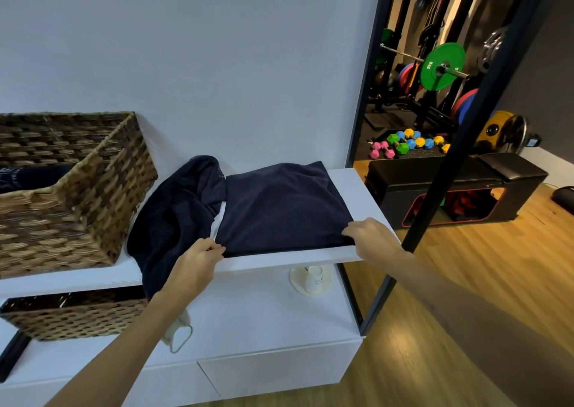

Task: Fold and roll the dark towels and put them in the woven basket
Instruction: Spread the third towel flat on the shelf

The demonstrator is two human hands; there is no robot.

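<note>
A dark navy towel [279, 207] lies folded flat on the white shelf [366, 201]. My left hand [198, 259] pinches its near left corner at the shelf's front edge. My right hand [371, 235] grips its near right corner. A second dark towel [174, 217] lies crumpled to the left, hanging over the shelf's front edge. The woven basket [93, 195] stands at the left end of the shelf, with some dark cloth [28, 176] visible inside.
A second woven basket [74, 313] sits on the lower shelf at left. A white cup on a round plate [312, 279] stands under the top shelf, beside a pale strap [180, 335]. A black frame post [459, 133] rises at right before gym weights and a wood floor.
</note>
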